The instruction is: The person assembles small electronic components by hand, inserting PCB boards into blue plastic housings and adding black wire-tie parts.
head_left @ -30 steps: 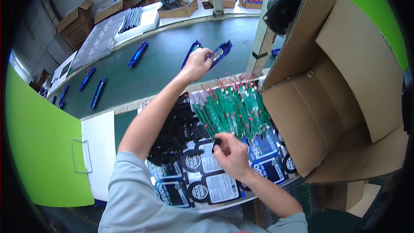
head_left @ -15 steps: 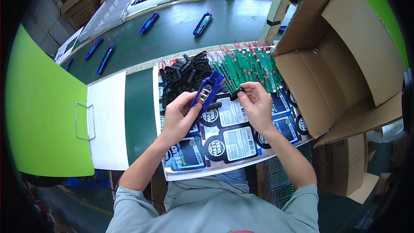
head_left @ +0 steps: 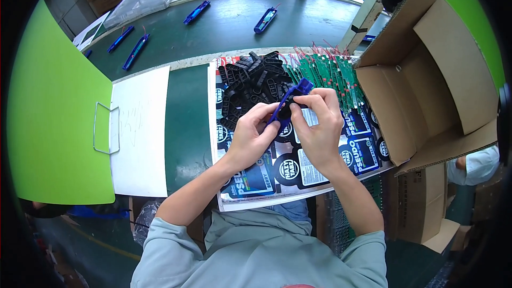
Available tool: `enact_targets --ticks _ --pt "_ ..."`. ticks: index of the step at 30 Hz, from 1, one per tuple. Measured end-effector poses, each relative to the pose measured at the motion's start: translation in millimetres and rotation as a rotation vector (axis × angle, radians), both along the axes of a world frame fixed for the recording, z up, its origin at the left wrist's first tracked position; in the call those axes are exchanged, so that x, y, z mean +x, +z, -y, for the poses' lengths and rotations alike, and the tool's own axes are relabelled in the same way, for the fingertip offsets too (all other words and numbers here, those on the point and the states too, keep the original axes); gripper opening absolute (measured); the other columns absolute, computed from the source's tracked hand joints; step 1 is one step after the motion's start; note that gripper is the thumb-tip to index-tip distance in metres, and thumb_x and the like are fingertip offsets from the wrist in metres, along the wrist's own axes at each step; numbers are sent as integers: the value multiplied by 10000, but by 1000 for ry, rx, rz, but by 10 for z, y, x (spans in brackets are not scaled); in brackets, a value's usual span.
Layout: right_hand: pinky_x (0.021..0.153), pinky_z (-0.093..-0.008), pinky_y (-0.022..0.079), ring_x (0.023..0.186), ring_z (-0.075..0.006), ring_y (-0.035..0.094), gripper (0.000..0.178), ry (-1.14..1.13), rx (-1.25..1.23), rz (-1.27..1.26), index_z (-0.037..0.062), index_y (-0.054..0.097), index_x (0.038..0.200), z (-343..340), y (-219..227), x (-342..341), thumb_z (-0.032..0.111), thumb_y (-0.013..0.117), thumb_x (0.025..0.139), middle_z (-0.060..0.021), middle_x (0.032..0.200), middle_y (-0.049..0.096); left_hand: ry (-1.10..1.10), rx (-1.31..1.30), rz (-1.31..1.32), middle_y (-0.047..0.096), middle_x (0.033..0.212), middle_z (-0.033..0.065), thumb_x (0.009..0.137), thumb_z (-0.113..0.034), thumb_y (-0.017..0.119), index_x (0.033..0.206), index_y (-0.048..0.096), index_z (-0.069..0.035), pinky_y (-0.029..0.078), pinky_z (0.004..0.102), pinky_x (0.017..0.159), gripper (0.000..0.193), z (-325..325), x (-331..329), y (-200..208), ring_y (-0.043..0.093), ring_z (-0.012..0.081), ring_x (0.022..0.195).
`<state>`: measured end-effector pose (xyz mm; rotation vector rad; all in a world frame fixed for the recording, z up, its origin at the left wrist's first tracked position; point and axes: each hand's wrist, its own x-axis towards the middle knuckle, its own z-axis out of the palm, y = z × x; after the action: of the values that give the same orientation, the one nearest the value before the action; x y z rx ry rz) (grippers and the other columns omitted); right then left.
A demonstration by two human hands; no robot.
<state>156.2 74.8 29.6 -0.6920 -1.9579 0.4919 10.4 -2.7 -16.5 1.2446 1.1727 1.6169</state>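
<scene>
My left hand [head_left: 255,132] is closed around a narrow blue plastic housing [head_left: 303,86], which tilts up toward the far right. My right hand [head_left: 323,130] pinches a small black rubber piece [head_left: 286,111] against the housing's open side; fingers partly cover it. Beyond my hands lies a heap of black button strips [head_left: 250,77], similar in colour to the pinched piece. Right of the heap are several green circuit boards [head_left: 333,77] with thin red wires. All this rests on a printed sheet [head_left: 266,197].
An open cardboard box [head_left: 384,112] stands close by on the right. At the left are a bright green panel [head_left: 64,128] with a wire handle and a white paper [head_left: 140,128]. Several blue housings [head_left: 265,20] lie on the green conveyor belt [head_left: 229,32] at the back.
My right hand has brought the black piece left onto the blue housing. The housing has turned more on edge, and my hands have come together. The view has shifted slightly.
</scene>
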Motion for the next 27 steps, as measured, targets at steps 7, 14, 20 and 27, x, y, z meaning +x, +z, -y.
enact_targets --ticks 7,14,20,27 --pt "770 -392 406 884 -259 537 239 -149 224 190 40 675 971 52 -68 -73 87 801 773 -103 961 532 98 -40 -68 613 940 52 930 -26 667 1200 666 60 493 244 707 283 6 -10 1 596 87 828" --pt "760 -338 467 839 -194 523 554 -123 -233 -38 9 568 1225 26 53 -67 75 827 741 -89 981 533 315 140 -404 584 796 118 857 20 706 1050 699 37 456 333 575 193 20 50 130 584 212 650" --pt "685 -300 500 760 -142 594 450 121 -372 34 6 638 1177 -92 28 22 144 820 789 -78 995 640 270 74 -394 568 795 87 890 11 682 1066 682 42 454 311 573 179 40 1 18 579 168 656" --pt "649 -322 547 696 -160 690 225 -149 -236 70 -28 706 1032 -1024 -151 514 168 708 921 -113 832 728 73 -170 59 642 938 15 988 -55 624 1242 647 27 456 205 554 269 -4 33 61 560 37 693"
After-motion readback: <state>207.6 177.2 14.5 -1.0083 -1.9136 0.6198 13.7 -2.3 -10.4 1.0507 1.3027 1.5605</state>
